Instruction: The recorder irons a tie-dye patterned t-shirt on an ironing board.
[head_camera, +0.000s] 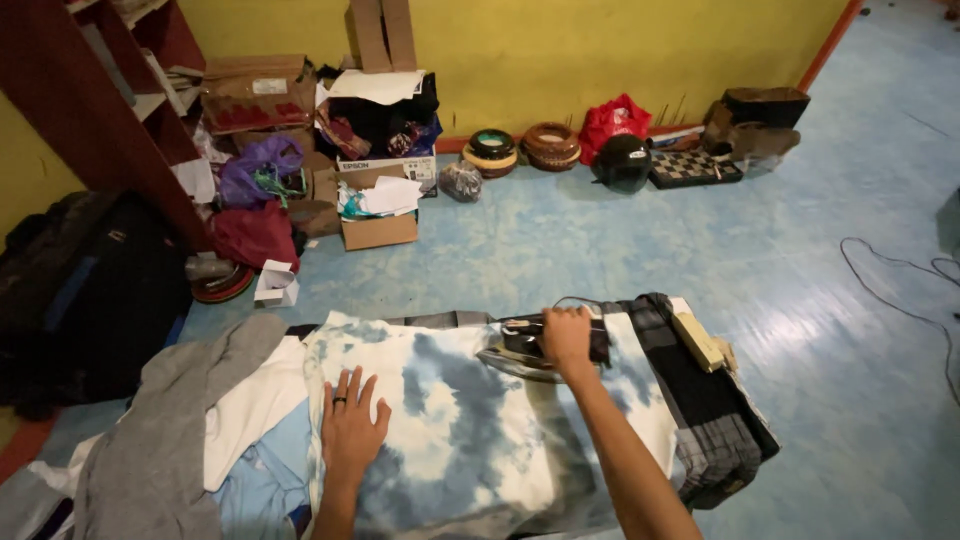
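The right hand (566, 335) is closed around the handle of the iron (525, 350), which sits flat on the tie-dye shirt (470, 420) near the far edge of the ironing pad (700, 420). The left hand (352, 425) lies palm down on the same shirt near its left edge, all 5 fingers (345, 385) spread open and gripping nothing, a dark ring on 1 of them.

The shirt is spread across the pad on the floor, with a dark plaid cloth (665, 330) under its right end and a tan block (697, 340) lying on that cloth near the right corner. A grey garment (170, 430) and a white one (250, 400) are heaped off the left edge.

To press well here, it seems best to keep the flat hand pulling the fabric taut away from the iron, well apart from the hot sole. Glide in long strokes toward the left edge and never pause in 1 spot. The cord (575, 300) looks to trail off the far edge; keep it off the cloth.
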